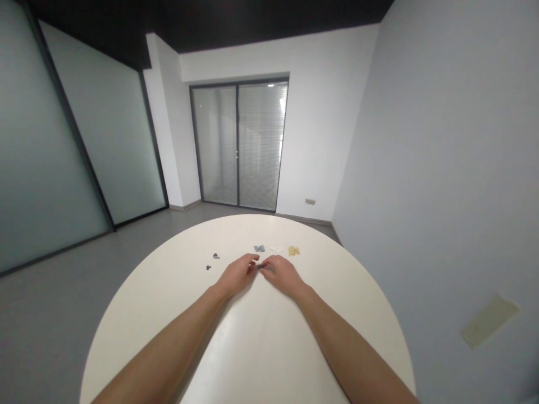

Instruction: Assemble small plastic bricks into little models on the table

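My right hand pinches a small dark grey piece between thumb and fingers, just above the white table. Its exact kind is too small to make out. Close beside it, on the left, is my left hand, its index finger stretched out and apart from the thumb; I see nothing held there. Beyond the hands lie a group of blue-grey pieces, some white pieces and a group of tan-yellow pieces. Off to the left are two small dark clusters, a farther one and a nearer one.
The round white table spans the area under both forearms. A grey wall rises close on the right. Behind the table stands a glass door with blinds, and frosted glass panels are on the left.
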{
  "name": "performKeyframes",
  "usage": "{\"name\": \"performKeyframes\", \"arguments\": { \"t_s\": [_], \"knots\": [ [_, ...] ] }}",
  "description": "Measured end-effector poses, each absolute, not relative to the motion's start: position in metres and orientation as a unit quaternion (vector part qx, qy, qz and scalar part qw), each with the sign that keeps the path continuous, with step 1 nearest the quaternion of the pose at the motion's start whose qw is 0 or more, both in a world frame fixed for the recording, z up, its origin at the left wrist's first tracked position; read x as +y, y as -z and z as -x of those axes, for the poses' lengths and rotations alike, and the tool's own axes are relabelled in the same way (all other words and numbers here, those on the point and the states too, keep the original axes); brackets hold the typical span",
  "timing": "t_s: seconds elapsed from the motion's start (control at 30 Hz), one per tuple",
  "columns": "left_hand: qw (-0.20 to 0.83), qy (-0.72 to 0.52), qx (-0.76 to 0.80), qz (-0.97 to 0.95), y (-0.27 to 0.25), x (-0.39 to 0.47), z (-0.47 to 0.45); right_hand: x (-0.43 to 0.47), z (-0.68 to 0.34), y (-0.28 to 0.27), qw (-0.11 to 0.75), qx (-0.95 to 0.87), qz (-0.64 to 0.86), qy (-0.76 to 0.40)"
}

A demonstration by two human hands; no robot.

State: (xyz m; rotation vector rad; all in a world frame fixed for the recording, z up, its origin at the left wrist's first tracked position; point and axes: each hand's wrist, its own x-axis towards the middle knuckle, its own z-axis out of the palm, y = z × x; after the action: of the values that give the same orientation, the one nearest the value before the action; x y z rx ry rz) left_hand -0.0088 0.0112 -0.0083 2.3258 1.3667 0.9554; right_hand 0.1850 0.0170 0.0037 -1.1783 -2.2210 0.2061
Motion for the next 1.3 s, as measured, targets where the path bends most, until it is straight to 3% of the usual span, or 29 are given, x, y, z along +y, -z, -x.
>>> {"name": "performKeyframes", "arguments": {
  "t_s": [0.63, 1.03, 1.3],
  "knots": [
    [0.101, -0.282, 0.519, -0.801, -0.005, 0.002, 0.007, 0.013, -0.184, -0.008, 0.306, -0.843, 0.44, -0.048],
    [0.102, -0.279, 0.525, -0.798, -0.007, 0.001, 0.007, 0.012, -0.184, -0.007, 0.299, -0.86, 0.403, -0.097],
    [0.108, -0.3, 0.524, -0.789, -0.012, -0.003, 0.006, 0.015, -0.184, -0.005, 0.369, -0.819, 0.401, -0.18]
  ]
}}
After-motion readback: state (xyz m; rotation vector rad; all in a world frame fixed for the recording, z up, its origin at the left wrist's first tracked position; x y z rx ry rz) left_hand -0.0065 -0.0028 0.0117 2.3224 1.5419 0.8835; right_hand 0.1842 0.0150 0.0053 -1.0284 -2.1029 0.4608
